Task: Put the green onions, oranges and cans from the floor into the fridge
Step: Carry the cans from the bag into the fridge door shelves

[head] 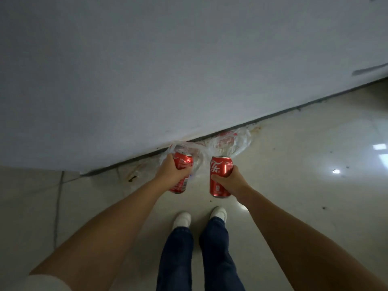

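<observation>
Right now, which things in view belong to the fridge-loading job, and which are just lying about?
Job:
red drink can gripped by the left hand
red drink can gripped by the right hand

Lying about:
crumpled clear plastic bag on the glossy tiled floor

Red can (182,172) held upright in left hand (171,171), second red can (220,176) upright in right hand (232,179)

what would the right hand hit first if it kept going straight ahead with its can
Probably the clear plastic bag on the floor just beyond the right hand and its red can, then the large white surface behind it. Depth is hard to judge from above.
</observation>
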The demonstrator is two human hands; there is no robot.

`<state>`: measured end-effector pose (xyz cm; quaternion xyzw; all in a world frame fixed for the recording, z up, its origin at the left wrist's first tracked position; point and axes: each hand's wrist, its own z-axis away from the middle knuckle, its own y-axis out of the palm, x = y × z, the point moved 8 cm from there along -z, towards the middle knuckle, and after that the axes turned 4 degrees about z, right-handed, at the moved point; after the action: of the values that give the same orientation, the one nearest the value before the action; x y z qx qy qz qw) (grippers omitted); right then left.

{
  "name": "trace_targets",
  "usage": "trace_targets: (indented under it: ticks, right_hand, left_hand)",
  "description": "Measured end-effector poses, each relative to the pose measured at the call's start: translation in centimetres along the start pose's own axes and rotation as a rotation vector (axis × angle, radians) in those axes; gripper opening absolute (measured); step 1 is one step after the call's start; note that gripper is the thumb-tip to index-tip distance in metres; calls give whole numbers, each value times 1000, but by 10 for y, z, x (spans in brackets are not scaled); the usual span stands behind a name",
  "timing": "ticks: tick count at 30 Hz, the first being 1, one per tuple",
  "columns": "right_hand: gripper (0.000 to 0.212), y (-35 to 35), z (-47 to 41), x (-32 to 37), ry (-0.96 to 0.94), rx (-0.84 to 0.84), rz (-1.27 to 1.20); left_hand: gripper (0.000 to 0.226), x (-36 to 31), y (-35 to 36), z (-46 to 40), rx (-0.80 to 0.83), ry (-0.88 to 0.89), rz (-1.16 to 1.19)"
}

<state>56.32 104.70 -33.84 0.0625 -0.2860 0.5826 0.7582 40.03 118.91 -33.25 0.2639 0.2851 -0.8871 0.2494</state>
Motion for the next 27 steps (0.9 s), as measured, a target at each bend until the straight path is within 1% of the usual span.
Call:
trace_targets:
  ticks: [3,6,8,12,16,19,21,24,27]
  right_hand:
    - [74,-46,41,8,-48,-127,-94]
    - [70,-90,90,5,-100,-259,-244]
    - [67,-118,127,-9,-134,-376,-340]
    - [64,-160,213,-59,-123,-601,-523]
    - [56,-196,309,-136,-97,-853,-687]
    - [53,-213,385,-209,-59,-1044,-803]
    - [56,-215,431,-267,-33,-1160,-882]
    - [56,-199,495,-355,54,-1299,-968]
    - [53,-176,552,-433,113,-1377,-1026]
  left_hand:
    - [66,-65,3,25,34,135,-51]
    - [60,-133,19,56,128,302,-127]
    - [59,-169,39,81,189,391,-170]
    - [55,-217,99,144,349,536,-274]
    - [51,-251,187,229,515,730,-423]
    - [50,-255,259,305,658,831,-466]
    - [51,-245,305,357,744,877,-489]
    - [51,-209,371,434,881,924,-542]
    - [53,-162,429,507,991,932,-583]
